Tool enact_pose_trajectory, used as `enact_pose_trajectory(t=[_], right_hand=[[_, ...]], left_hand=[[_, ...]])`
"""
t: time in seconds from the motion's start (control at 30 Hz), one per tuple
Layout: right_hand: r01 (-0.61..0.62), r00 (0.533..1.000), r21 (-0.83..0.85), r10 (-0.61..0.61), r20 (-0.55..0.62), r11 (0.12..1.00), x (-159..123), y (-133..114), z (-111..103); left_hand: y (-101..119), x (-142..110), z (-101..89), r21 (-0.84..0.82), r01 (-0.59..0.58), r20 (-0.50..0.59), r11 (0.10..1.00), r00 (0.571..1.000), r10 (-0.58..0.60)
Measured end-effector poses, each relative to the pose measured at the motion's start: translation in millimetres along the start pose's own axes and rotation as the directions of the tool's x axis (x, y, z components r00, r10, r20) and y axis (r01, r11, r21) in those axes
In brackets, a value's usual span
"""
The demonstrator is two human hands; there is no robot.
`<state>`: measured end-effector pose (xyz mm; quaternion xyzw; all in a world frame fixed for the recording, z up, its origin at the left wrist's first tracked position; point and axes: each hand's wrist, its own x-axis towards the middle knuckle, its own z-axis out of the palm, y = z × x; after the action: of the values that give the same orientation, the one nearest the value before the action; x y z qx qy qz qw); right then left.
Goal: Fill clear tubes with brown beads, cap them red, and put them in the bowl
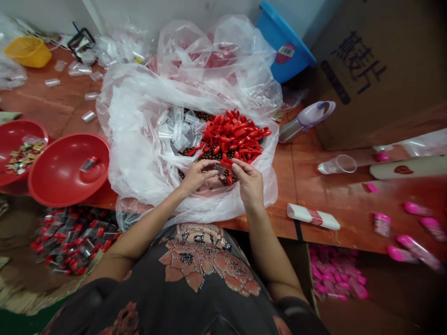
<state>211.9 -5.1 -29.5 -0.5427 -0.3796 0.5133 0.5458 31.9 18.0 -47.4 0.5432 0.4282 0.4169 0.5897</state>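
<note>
The left hand (199,176) is pinching a clear tube (221,169), and the right hand (249,182) is closing its grip on a red cap (226,163). The cap is lying just beside the tube, toward the right hand, its long axis running roughly parallel to the tabletop's (284,174) near edge; the tube's tilt is too blurred to tell. Both are hovering over the plastic bag (131,139), nearer that edge than the pile of red caps (233,132).

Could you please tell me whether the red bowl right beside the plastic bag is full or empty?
Nearly empty: the red bowl shows its bare inside, apart from one small clear item lying towards its right side.
</note>
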Motion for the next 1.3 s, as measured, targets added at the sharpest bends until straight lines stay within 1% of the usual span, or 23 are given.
enact_pose_trajectory(t=[0.1,0.17,0.23,0.3,0.4,0.47,0.53,0.6,0.67,0.73,0.8,0.93,1.0,1.07,1.1,1.17,1.23,1.3], right_hand=[[0.12,0.991,-0.151,-0.108,0.084,0.981,-5,-6,3],[0.211,0.975,-0.236,-0.187,0.119,0.949,-9,-10,3],[0.276,0.959,-0.301,-0.24,0.15,0.913,-12,-13,1],[0.302,0.947,-0.347,-0.238,0.215,0.888,-14,-16,-2],[0.323,0.914,-0.39,-0.177,0.365,0.862,-16,-21,-7],[0.388,0.878,-0.389,-0.208,0.43,0.835,-17,-24,-10],[0.491,0.843,-0.384,-0.316,0.435,0.782,-18,-25,-12],[0.595,0.795,-0.409,-0.431,0.427,0.692,-20,-22,-13],[0.683,0.729,-0.447,-0.503,0.464,0.578,-21,-17,-15],[0.746,0.666,-0.464,-0.528,0.526,0.478,-21,-11,-19],[0.782,0.623,-0.465,-0.522,0.583,0.414,-21,-7,-24],[0.848,0.53,-0.418,-0.505,0.681,0.327,-21,-8,-34],[0.87,0.493,-0.384,-0.495,0.715,0.311,-21,-10,-36],[0.872,0.486,-0.368,-0.478,0.731,0.324,-21,-11,-33],[0.864,0.499,-0.373,-0.477,0.724,0.338,-21,-11,-31],[0.841,0.538,-0.401,-0.489,0.686,0.363,-19,-10,-25],[0.827,0.56,-0.414,-0.505,0.657,0.38,-16,-9,-21],[0.835,0.546,-0.392,-0.499,0.673,0.385,-14,-11,-20]], left_hand=[[6,-9,-2.1,0.074,-0.026,0.004,0.997,1.0,0.026],[10,-14,-3.0,0.1,-0.033,0.012,0.994,0.999,0.031],[15,-18,-4.0,0.114,-0.042,0.017,0.993,0.999,0.04],[19,-21,-5.1,0.121,-0.056,0.028,0.991,0.998,0.053],[21,-25,-6.7,0.104,-0.068,0.064,0.992,0.996,0.062],[22,-29,-7.1,0.071,-0.054,0.074,0.996,0.996,0.049],[23,-32,-6.9,0.039,-0.019,0.073,0.999,0.997,0.017],[25,-35,-6.7,0.021,0.025,0.078,0.999,0.997,-0.027],[28,-37,-7.2,0.0,0.06,0.08,0.998,0.995,-0.06],[29,-38,-8.6,-0.04,0.079,0.067,0.996,0.995,-0.076],[30,-39,-10.2,-0.094,0.092,0.053,0.991,0.995,-0.087],[29,-43,-10.5,-0.201,0.134,0.08,0.97,0.989,-0.12],[30,-45,-9.0,-0.216,0.13,0.071,0.968,0.991,-0.117],[31,-47,-7.6,-0.194,0.11,0.051,0.975,0.994,-0.102],[32,-47,-7.3,-0.181,0.101,0.043,0.978,0.995,-0.094],[35,-47,-7.9,-0.152,0.091,0.042,0.984,0.995,-0.086],[39,-46,-9.7,-0.107,0.071,0.038,0.992,0.997,-0.067],[43,-45,-11.6,-0.054,0.045,0.039,0.998,0.998,-0.043]])
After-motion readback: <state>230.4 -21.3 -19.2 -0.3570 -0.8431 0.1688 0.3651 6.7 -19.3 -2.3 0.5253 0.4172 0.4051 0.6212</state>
